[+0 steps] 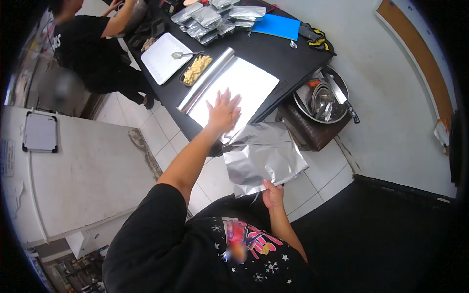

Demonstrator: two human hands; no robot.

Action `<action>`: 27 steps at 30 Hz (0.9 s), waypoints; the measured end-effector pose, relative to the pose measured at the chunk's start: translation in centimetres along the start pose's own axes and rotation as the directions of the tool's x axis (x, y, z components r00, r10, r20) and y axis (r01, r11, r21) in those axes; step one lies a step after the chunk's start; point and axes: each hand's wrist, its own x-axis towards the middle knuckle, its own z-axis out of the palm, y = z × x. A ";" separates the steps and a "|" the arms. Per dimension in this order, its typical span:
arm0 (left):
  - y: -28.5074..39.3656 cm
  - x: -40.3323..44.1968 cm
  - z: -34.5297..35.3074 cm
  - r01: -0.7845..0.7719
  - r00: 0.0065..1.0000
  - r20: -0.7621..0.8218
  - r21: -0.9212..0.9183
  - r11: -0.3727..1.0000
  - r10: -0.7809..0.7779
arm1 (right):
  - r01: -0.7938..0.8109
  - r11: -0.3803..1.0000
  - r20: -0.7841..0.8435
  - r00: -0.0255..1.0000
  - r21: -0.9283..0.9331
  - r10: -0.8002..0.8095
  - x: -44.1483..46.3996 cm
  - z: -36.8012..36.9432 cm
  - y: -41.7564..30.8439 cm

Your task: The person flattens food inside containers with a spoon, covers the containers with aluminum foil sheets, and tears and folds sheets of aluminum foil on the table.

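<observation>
Left hand (224,113) lies flat on smooth foil (251,78) (one roll (207,79), one food tray (183,81) nearby); right hand (273,196) grips crinkled foil (261,156).

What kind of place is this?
Probably a kitchen where food gets packed up. There's a big roll of foil, a black container of food that looks like pasta, and a pile of foil-covered containers.

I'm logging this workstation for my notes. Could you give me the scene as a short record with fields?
Left hand: palm down on a foil sheet
Right hand: grips crinkled foil beyond the black table's near edge
Foil roll: on the table, beside the food container
White tray: spoon resting on it
Basin: metalware inside, knife across rim
</observation>
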 end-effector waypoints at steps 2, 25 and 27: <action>0.7 -1.1 -0.6 -0.011 0.998 0.062 0.028 1.000 0.009 | 0.030 1.000 -0.020 0.999 -0.009 -0.030 -0.2 -0.2 0.1; 0.5 -1.8 0.4 0.009 1.000 0.029 -0.008 1.000 -0.009 | 0.073 0.996 -0.110 0.992 0.043 -0.068 -2.1 -3.2 1.8; 0.5 -1.8 0.4 0.011 1.000 0.030 -0.005 1.000 -0.011 | 0.039 0.999 -0.127 0.991 0.020 -0.036 -2.7 -5.0 1.7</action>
